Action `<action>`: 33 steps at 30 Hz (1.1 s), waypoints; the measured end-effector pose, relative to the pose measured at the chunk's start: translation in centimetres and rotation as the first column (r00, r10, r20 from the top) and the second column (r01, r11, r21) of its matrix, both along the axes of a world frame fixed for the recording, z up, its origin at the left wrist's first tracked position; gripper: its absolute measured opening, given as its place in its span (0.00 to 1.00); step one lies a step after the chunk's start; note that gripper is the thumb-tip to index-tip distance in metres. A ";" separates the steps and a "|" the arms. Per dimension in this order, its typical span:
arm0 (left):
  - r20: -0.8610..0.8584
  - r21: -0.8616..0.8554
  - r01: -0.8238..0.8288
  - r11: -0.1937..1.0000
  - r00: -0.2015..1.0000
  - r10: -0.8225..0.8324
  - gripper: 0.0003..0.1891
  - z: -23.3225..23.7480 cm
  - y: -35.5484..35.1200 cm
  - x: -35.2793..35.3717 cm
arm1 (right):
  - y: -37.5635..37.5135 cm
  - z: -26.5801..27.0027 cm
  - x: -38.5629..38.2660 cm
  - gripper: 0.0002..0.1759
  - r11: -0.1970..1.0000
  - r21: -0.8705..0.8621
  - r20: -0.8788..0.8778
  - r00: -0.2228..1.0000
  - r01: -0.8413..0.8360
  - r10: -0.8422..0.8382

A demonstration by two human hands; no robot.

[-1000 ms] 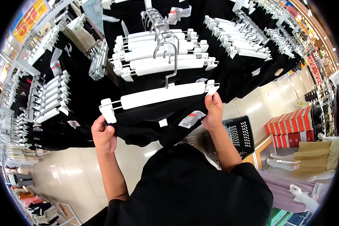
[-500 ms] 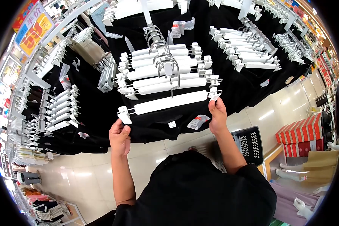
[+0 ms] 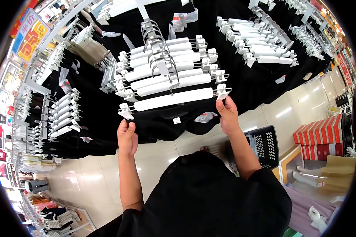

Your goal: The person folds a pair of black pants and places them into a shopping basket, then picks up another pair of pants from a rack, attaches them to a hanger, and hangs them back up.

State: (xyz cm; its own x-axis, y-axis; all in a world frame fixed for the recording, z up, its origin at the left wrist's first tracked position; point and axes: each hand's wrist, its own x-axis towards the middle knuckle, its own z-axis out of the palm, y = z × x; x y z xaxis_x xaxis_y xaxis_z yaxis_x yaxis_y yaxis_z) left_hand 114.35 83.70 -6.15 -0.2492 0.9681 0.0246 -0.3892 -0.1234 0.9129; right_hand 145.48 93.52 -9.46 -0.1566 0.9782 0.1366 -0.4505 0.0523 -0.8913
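Note:
The front white clip hanger [image 3: 174, 99] hangs tilted from a metal rail, with a black garment [image 3: 156, 128] clipped under it. My left hand [image 3: 127, 138] pinches the garment's top edge just below the left clip [image 3: 125, 111], thumb on top. At the other end, my right hand [image 3: 228, 115] grips the edge close under the right clip [image 3: 222, 92]. A small white label [image 3: 177, 120] shows inside the waistband, and a red and white price tag [image 3: 205, 117] lies nearer my right hand. The garment's lower part is hidden.
Behind it, several more white hangers [image 3: 166, 65] with black clothes crowd the rail. Further racks stand on both sides. A black shopping basket [image 3: 267, 148] is on the floor at right, near red boxes [image 3: 318, 132]. A yellow sale sign [image 3: 31, 40] hangs upper left.
The view has shifted slightly, so the hanger, the garment and the central rack sit a little higher and further left. Both hands keep their hold near the clips.

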 end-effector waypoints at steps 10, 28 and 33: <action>-0.009 -0.137 0.012 0.991 1.000 -0.014 0.14 -4.0 -3.3 0.0 | -1.6 -1.0 0.5 0.19 0.992 -0.102 -0.018 0.997 -0.072 0.070; -0.019 -0.389 0.011 0.921 1.000 -0.020 0.18 -8.1 -10.2 -2.0 | -2.2 -1.6 -0.9 0.20 0.993 -0.106 -0.018 0.998 -0.056 0.054; -0.032 -0.392 -0.004 0.920 0.999 -0.009 0.17 -8.0 -12.0 -2.3 | -2.0 -1.4 -1.2 0.15 0.992 -0.123 -0.064 0.998 -0.025 0.017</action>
